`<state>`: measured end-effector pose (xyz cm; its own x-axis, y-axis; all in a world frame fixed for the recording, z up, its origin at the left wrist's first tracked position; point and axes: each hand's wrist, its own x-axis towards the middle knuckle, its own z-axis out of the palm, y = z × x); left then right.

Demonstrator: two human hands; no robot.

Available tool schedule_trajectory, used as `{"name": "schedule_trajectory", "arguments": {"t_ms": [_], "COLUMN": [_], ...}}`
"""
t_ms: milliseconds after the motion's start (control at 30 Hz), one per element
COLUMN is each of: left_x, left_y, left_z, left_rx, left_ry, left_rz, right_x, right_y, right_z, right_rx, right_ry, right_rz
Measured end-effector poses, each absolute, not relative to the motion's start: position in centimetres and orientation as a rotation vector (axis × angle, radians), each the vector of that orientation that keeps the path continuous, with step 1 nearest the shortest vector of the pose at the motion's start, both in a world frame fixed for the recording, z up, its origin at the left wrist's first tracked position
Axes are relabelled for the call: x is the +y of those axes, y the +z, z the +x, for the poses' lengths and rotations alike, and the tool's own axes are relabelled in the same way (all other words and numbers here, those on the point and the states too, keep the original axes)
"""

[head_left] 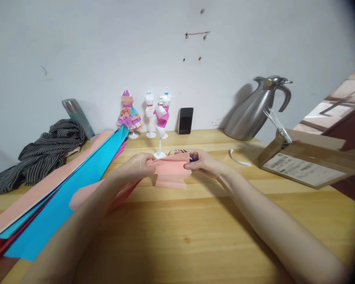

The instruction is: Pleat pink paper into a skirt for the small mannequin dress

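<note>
Over the wooden table (195,236) both my hands hold a pleated strip of pink paper (171,169). My left hand (136,167) pinches its left end with fingers closed. My right hand (202,162) grips the right end, fingers closed too. The paper hangs in folds between them, its lower edge touching the table. Something small and blue shows just behind my right fingers; I cannot make it out.
Long pink and blue paper sheets (73,185) lie at the left, beside a striped cloth (44,152). Small mannequin stands, one in a paper dress (128,114), a phone (185,120), a steel jug (256,108) and an open cardboard box (301,163) line the back and right.
</note>
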<state>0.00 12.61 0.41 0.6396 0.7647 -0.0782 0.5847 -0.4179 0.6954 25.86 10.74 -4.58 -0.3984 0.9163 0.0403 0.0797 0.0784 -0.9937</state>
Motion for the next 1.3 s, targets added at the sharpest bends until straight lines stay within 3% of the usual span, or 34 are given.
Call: {"name": "schedule_trajectory", "arguments": {"t_ms": [167, 367, 600, 833, 1000, 1133, 1300], "left_x": [12.6, 12.3, 12.8, 12.7, 12.5, 12.5, 12.5], "left_y": [0.8, 0.3, -0.6, -0.1, 0.2, 0.5, 0.7], "left_z": [0.1, 0.2, 0.2, 0.2, 0.4, 0.3, 0.1], "left_rx": [1.035, 0.904, 1.172, 1.241, 1.151, 0.982, 0.875], "left_ry": [0.189, 0.279, 0.383, 0.427, 0.526, 0.558, 0.553], "left_rz": [2.278, 2.073, 1.991, 2.044, 1.894, 1.84, 1.816], "right_x": [10.6, 10.8, 10.8, 8.9, 3.8, 1.6, 1.8], "right_y": [-4.3, -4.6, -4.4, -2.9, -4.4, -6.4, -6.9], "right_z": [25.4, 25.5, 24.8, 22.9, 17.1, 13.6, 13.0], "right_rx": [-1.327, -1.307, -1.183, -0.824, -1.062, -0.88, -0.66], "right_ry": [1.369, 1.327, 1.248, 0.74, 1.161, 1.627, 1.733], "right_rz": [-1.132, -1.122, -1.169, -0.806, -0.705, -0.863, -0.902]}}
